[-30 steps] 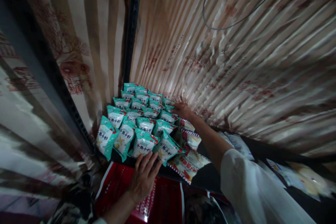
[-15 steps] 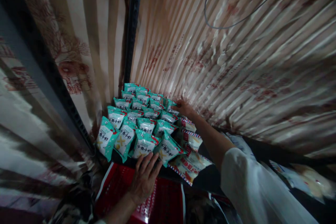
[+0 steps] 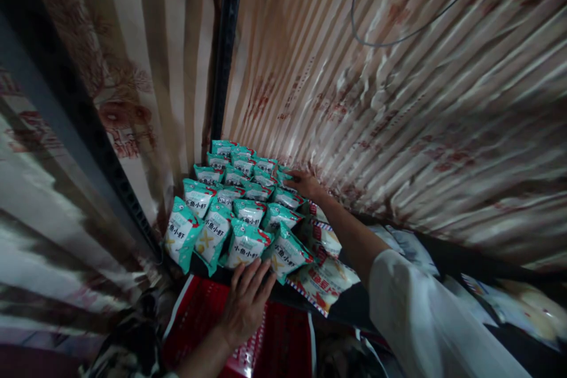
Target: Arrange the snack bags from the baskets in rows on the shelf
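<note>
Rows of turquoise-and-white snack bags [image 3: 250, 213] stand packed together on a dark shelf. At the back right of these rows, my right hand [image 3: 305, 184] has its fingers closed around a snack bag [image 3: 282, 176], which it mostly covers. My left hand [image 3: 248, 295] is open, its fingers spread and its palm down. Its fingertips rest at the lower edge of a front-row snack bag [image 3: 246, 245], beside another snack bag [image 3: 286, 252] that leans at the front right corner.
White-and-red snack packets [image 3: 325, 281] with striped edges lie right of the rows, under my right arm. A red basket [image 3: 199, 307] sits below the shelf edge. A dark metal post [image 3: 225, 47] and pleated curtain [image 3: 398, 100] bound the back. More packets [image 3: 522, 307] lie far right.
My right hand has moved slightly left over the back-right snack bag, which has shifted left with it and is now more covered. My left hand stays at the front row.
</note>
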A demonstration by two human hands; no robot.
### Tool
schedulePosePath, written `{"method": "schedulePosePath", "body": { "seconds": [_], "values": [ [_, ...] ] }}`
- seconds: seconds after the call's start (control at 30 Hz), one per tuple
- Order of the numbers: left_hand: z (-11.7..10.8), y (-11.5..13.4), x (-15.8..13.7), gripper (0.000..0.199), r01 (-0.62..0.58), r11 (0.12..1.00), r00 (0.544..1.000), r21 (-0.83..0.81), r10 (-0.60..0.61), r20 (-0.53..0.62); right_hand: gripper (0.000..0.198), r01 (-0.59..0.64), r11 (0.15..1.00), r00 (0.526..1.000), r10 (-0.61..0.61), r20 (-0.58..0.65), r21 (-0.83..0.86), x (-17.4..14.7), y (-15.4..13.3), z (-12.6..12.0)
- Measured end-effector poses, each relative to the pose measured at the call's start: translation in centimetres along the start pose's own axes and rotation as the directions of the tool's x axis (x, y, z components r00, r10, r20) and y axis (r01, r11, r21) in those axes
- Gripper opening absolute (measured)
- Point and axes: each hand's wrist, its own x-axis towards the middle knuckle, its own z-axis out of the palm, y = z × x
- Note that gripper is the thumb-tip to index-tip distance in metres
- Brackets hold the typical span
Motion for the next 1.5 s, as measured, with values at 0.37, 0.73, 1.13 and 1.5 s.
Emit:
{"method": "schedulePosePath", "body": {
  "seconds": [0.37,0.73,1.13,1.5],
  "values": [
    [-0.1,-0.1,-0.1,0.039,-0.025,1.000,0.999,0.016,0.024,0.039,0.034,-0.027,0.999,0.980,0.023,-0.196,-0.019,-1.5,-1.9,-0.7],
    [-0.7,-0.1,0.0,0.038,-0.016,0.998,1.000,-0.053,0.016,0.001,0.025,0.411,0.911,0.878,-0.382,-0.289,0.044,-16.4,-9.6,-5.2],
    [-1.8,-0.3,-0.3,0.036,-0.026,1.000,0.998,-0.008,0.025,-0.062,0.053,0.219,0.943,0.971,-0.237,-0.044,-0.249,-21.5,-7.6,-1.0],
    [-3.4,-0.9,-1.2,0.045,0.002,1.000,0.997,0.020,-0.001,-0.084,0.050,0.159,0.937,0.987,-0.149,0.054,-0.311,-21.1,-8.9,-1.3]
  ]
}}
